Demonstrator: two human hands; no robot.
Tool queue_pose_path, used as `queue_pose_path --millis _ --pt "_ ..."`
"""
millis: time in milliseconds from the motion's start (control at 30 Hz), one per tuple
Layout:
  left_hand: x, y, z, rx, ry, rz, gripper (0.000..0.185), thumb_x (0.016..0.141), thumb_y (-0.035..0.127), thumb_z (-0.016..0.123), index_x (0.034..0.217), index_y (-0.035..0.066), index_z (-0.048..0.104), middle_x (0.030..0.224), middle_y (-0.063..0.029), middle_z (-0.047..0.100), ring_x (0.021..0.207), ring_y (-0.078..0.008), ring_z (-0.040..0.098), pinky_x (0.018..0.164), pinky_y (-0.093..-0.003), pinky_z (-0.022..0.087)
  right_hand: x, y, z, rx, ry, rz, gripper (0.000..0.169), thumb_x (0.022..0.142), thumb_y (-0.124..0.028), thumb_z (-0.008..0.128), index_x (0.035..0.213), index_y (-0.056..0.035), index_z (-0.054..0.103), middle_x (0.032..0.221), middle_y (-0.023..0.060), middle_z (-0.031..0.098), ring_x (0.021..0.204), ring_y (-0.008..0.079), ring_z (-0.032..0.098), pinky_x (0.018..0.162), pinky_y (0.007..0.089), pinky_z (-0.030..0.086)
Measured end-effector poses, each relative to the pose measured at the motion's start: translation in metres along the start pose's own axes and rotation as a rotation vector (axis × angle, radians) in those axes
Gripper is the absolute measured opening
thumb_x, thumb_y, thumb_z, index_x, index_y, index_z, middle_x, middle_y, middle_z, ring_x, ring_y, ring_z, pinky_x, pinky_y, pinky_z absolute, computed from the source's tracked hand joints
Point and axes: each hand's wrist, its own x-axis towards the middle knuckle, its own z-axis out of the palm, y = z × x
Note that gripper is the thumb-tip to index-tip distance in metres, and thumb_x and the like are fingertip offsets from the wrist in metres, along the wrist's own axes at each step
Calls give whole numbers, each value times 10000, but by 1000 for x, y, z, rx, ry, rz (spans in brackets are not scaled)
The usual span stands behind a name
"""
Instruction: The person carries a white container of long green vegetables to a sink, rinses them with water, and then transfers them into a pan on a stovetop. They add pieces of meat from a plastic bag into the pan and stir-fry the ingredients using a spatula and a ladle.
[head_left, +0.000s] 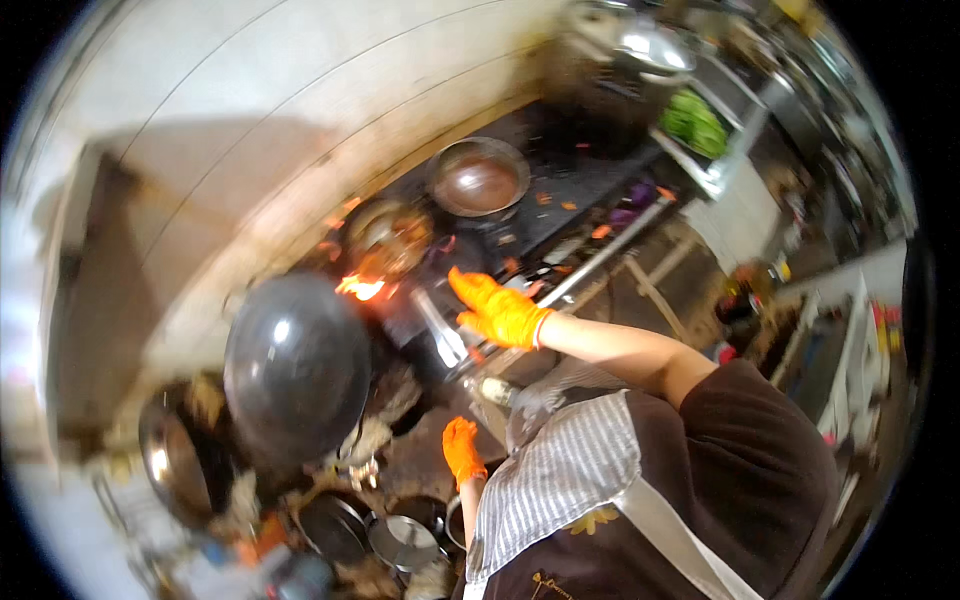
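My right hand (502, 311), in an orange glove, is held out above the front of a black stove (577, 180), fingers spread and nothing seen in them. Just left of it lies a metal utensil (442, 330), blurred, apparently not touched. Beyond is a wok (388, 236) with food or liquid in it and a bright flame (362, 286) at its near edge. My left hand (461, 450), also orange-gloved, is low beside my striped apron (559, 484); its fingers are too blurred to read. A large dark wok (296, 367) stands left of the flame.
A metal pan of brown liquid (480, 180) sits farther along the stove. Orange food scraps (544, 199) are strewn over the top. A tray holds green leafy vegetables (694, 124). Several pans (405, 541) are low at the left, near another wok (176, 457). A metal rail (607, 255) edges the stove.
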Motion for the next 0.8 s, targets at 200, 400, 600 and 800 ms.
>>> queue_pose_path --millis 200,400,600,800 --pt "36 -26 51 108 -206 -141 341 982 225 655 1252 20 617 1115 -99 666 972 -218 647 875 -348 539 -117 40 -131 -181 30 -103 371 1029 -363 564 1275 -104 663 1303 168 629 1307 361 547 1032 441 498" --pt "24 0 189 9 -443 -370 415 998 377 625 1304 97 612 1109 -73 649 962 -222 610 876 -355 517 -212 91 -242 -102 45 846 1147 776 -729 716 1595 -41 301 1689 219 163 1500 407 321 1201 474 327" --pt "-94 46 475 -1 -721 -400 644 989 632 536 1457 189 521 1240 -61 599 983 -231 567 883 -363 492 -305 219 -336 3 51 784 946 831 -675 677 1511 -51 470 1543 252 449 1424 431 411 1187 468 331" --pt "-163 -17 742 -344 -1173 -811 681 912 745 537 1398 274 614 1303 -58 695 1100 -302 676 909 -478 562 -371 293 -424 289 159 449 616 955 -578 597 1321 -87 671 1365 180 618 1263 344 567 1069 408 440"
